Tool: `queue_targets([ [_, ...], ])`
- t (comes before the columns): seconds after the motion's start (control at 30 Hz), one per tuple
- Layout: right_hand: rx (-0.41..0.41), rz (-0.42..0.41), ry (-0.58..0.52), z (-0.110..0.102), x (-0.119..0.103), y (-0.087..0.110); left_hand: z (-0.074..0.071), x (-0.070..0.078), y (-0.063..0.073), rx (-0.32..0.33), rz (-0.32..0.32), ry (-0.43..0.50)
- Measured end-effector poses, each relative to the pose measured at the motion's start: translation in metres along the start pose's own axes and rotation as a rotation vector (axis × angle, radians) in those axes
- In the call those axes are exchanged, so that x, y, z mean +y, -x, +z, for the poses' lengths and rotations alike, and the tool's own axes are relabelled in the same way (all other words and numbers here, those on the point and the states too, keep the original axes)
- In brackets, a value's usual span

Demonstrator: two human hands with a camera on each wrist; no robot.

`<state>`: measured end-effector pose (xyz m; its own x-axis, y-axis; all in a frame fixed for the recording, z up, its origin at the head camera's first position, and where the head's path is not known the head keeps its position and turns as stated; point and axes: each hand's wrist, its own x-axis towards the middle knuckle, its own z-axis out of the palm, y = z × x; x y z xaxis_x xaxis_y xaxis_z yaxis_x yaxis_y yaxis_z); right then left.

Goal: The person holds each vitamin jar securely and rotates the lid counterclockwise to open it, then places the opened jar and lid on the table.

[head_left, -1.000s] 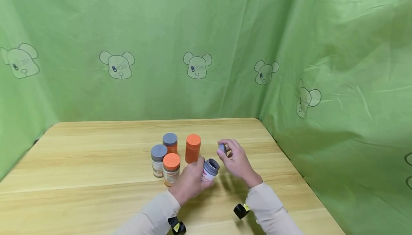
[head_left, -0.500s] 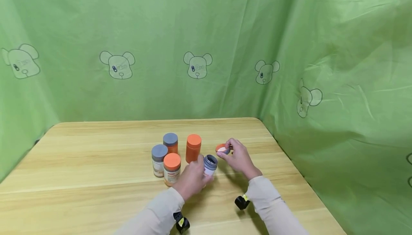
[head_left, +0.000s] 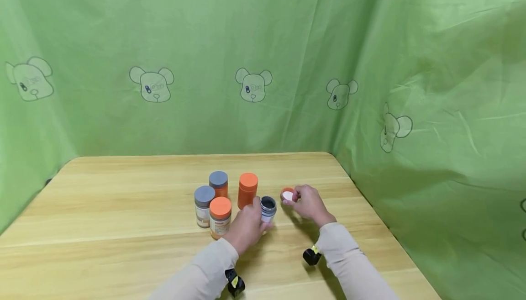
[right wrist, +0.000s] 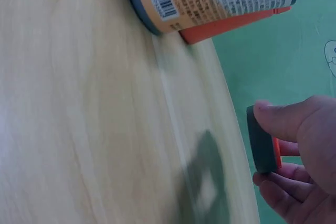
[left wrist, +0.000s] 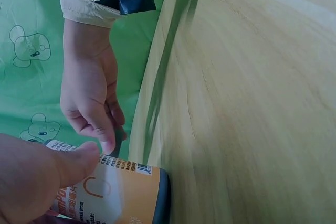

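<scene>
My left hand [head_left: 245, 228] grips a grey pill bottle [head_left: 268, 206] with a white-and-orange label. The bottle is upright and uncapped, its dark mouth facing up. In the left wrist view my thumb lies across the label [left wrist: 113, 190]. To the right of the bottle, my right hand [head_left: 310, 205] pinches the screw cap [head_left: 287, 195] between thumb and fingers. The cap is upside down, with its white liner and orange inner rim showing. From the right wrist view the cap's grey outer side [right wrist: 261, 142] shows, held above the table.
Left of the held bottle stand several capped bottles: an all-orange one [head_left: 247, 191], a grey-capped orange one [head_left: 218, 183], a grey-capped one with a pale label [head_left: 203, 206] and an orange-capped one [head_left: 220, 218]. Green curtains [head_left: 197, 122] enclose the wooden table [head_left: 123, 199].
The cap has turned from standing on edge to underside up, and my right hand has lowered slightly. My left hand has brought the tilted bottle upright.
</scene>
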<state>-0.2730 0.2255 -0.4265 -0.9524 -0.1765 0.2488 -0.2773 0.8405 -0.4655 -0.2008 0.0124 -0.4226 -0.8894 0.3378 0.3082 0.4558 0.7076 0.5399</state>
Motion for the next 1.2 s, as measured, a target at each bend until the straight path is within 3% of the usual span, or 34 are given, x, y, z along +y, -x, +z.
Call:
queue_targets([
  [0.3, -0.062, 0.024, 0.013, 0.004, 0.008, 0.001, 0.001, -0.001, 0.000, 0.035, -0.020, -0.056],
  [0.5, -0.081, 0.032, 0.031, 0.005, 0.009, 0.001, -0.002, 0.001, -0.003, 0.017, -0.071, -0.057],
  [0.8, -0.110, 0.059, 0.019, 0.008, 0.009, 0.004, -0.002, 0.002, -0.004, 0.001, -0.095, -0.035],
  [0.97, -0.107, 0.042, 0.031, 0.010, 0.012, 0.005, -0.004, 0.001, -0.001, 0.031, -0.069, -0.013],
  [1.2, -0.115, 0.041, 0.038, 0.010, 0.012, 0.006, -0.010, 0.006, 0.000, 0.006, -0.069, 0.008],
])
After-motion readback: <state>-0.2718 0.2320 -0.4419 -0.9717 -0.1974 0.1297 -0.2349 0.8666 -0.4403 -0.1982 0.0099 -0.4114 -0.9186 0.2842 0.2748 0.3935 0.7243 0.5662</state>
